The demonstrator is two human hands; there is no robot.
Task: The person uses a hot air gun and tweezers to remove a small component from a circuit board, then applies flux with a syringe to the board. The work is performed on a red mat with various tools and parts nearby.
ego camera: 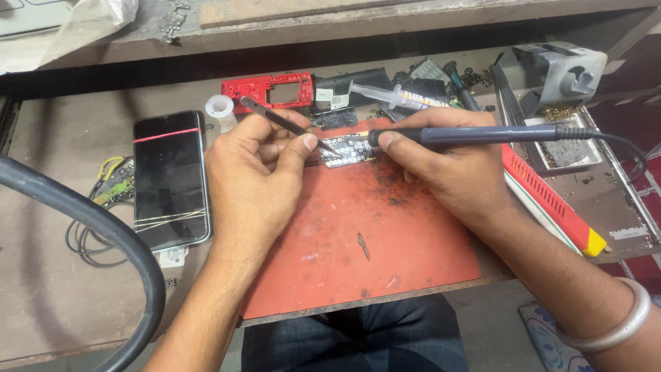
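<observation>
Thick black hose [103,234] arcs across the near-left corner of the worktop [48,303]; a nudge from the forearm could drag it into the tangle of wires [103,186] beside it

Phone [170,180] lies face up left of the mat, glass already cracked, close by the left wrist; a slip of that wrist would knock it

Left hand [251,172] closed on thin tweezers [289,125], tips pressing down on the small circuit board [348,148]. Board sits at the far edge of the red mat [358,241], between both hands. Grip looks light; if the tips skate, the board may shift under the hot tip

Right hand [447,165] clamped round the soldering iron [475,134], tip at the board and just beside the tweezer points. Risk as I judge it: fingers near the heat, a bridged joint, scorched parts if it dwells

Syringe [399,98] and red frame [268,89] lie behind, near the work. Iron's cable [623,145] trails right past the stand [558,76]; a snag there would jerk the tip
</observation>
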